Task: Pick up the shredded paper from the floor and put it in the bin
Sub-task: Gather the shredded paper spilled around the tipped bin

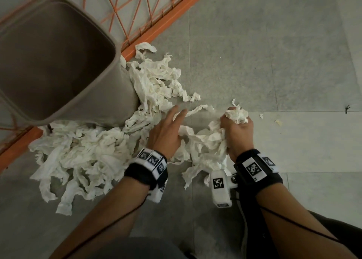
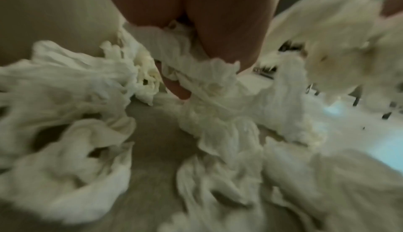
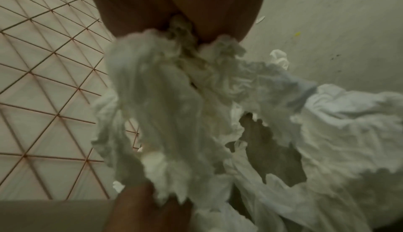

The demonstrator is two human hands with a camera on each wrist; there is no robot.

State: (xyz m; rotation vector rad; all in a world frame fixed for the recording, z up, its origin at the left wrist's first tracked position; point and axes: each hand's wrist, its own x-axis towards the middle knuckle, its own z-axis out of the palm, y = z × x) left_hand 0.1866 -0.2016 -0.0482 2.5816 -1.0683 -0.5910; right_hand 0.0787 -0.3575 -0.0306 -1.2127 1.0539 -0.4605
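Most of the shredded paper [image 1: 82, 153] lies on the grey floor [image 1: 274, 53] in a loose white heap that wraps the foot of the bin [image 1: 58, 63], from just in front of its base round to its right side, where it touches an orange metal frame [image 1: 160, 21]. The bin stands up and to the left of both hands, its mouth open and, as far as the head view shows, with no paper inside. The right hand [image 1: 238, 129] is clenched round a wad of strips, a tuft poking out above the fist and long tails hanging down to the floor; the right wrist view shows that same bundle [image 3: 174, 89] trailing from the closed palm. The left hand [image 1: 166, 133] lies nearer the bin and on the edge of the heap, two fingers stretched forward while the others curl into strips beneath the palm; in the blurred left wrist view the paper [image 2: 191, 67] is caught against the thumb. The heap's long run goes from lower left, in front of the bin, up to the right along the frame. By my reading, the loaded right hand must travel leftward over the left hand to reach the opening, so the dangling tails may snag or drop on the way.
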